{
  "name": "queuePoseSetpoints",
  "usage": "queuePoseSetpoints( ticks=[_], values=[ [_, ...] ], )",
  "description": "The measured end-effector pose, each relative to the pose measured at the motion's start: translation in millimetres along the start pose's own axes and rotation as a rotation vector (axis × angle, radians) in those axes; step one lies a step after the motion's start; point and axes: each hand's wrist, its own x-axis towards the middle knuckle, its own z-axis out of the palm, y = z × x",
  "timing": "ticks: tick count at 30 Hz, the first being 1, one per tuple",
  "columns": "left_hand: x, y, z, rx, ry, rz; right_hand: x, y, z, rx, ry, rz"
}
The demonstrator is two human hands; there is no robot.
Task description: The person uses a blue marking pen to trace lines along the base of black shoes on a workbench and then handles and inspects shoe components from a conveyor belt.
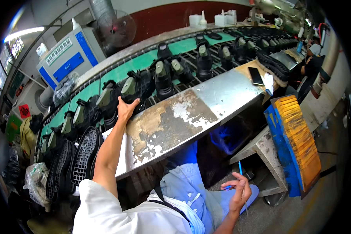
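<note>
My left hand (pixel 127 110) reaches to the conveyor and grips the heel end of a black shoe (pixel 139 86) with a grey-green last in it. The thumb spreads along the right side of the heel; the other fingers are partly hidden. Low over my lap, my right hand (pixel 239 194) is closed around a thin blue pen-like stick (pixel 240 167), whose upper end stands out above the fingers. Black shoes on lasts line both sides of the gripped one, among them a shoe (pixel 163 80) just to its right.
A worn metal ledge (pixel 206 99) runs between me and the conveyor (pixel 101 80). On it lie a phone (pixel 255 76) and a white glove-like item (pixel 268 82). Black lattice soles (pixel 85 154) stand at left. A yellow-and-blue slatted board (pixel 296 136) leans beside a metal stand (pixel 271 156). Another person (pixel 314 64) sits far right.
</note>
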Motion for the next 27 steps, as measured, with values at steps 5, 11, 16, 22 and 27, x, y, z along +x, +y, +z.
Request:
queuePoseSetpoints(
  ticks=[5, 11, 16, 22, 27],
  values=[
    [21.6, 23.7, -27.9, 0.069, -0.052, -0.051, 6.6, -10.7, 3.3, 0.011, -0.096, -0.046],
    [-61.3, 31.6, -51.6, -0.184, 0.047, -0.013, 5.4, -11.7, 9.6, 0.007, -0.152, 0.028],
    [-207.0, 82.5, -44.2, -0.542, 0.245, -0.095, 22.1, 27.5, 76.9, -0.067, -0.355, -0.001],
    [-153.1, 46.5, -49.8, -0.380, 0.269, 0.067, 64.0, 8.1, 130.7, -0.357, -0.345, -0.173],
    [-84.3, 54.5, 20.0, -0.891, -0.313, -0.368, 62.8, 24.0, 104.5, -0.339, -0.090, -0.321]
  ],
)
